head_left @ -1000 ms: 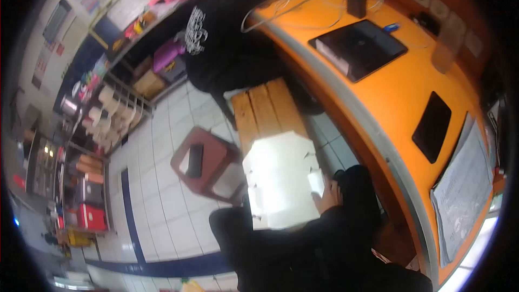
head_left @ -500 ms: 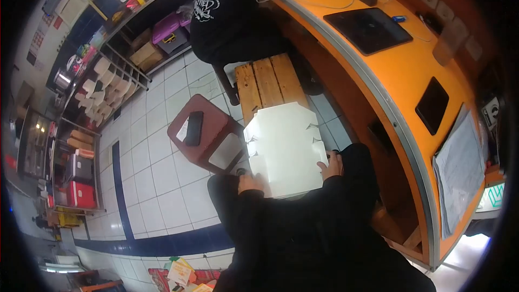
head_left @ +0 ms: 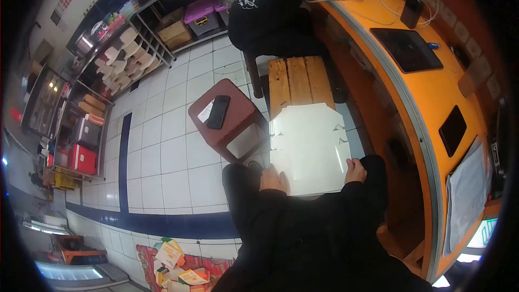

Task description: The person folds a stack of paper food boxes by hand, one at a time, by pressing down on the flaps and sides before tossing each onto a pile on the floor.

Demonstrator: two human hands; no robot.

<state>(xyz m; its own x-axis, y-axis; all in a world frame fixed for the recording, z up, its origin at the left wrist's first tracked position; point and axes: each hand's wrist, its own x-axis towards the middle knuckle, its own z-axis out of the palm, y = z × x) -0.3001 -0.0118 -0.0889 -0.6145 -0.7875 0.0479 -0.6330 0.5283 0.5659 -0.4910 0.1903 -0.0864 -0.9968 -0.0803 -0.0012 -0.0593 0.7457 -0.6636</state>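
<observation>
A flat white cardboard sheet (head_left: 309,148), cut with small slits along its left and right sides, lies in front of me over the near end of a wooden bench (head_left: 297,81). My left hand (head_left: 274,179) rests on the sheet's near left corner, its fingers stretched out. At the near right edge, my right hand (head_left: 355,171) is closed, with thumb and fingers on the sheet's border. Its fingertips are partly hidden.
Left of the bench stands a maroon stool (head_left: 223,135) holding a black phone (head_left: 218,112). An orange counter (head_left: 411,70) runs along the right, with a tablet (head_left: 406,48) and papers (head_left: 465,194). A person in black (head_left: 273,16) sits ahead. Printed cartons (head_left: 172,254) lie behind, on the floor side.
The whole view has shifted, so the scene sits further right. My right hand has gone from lying over the sheet's side to closing on its edge. The sheet's sides look flatter now.
</observation>
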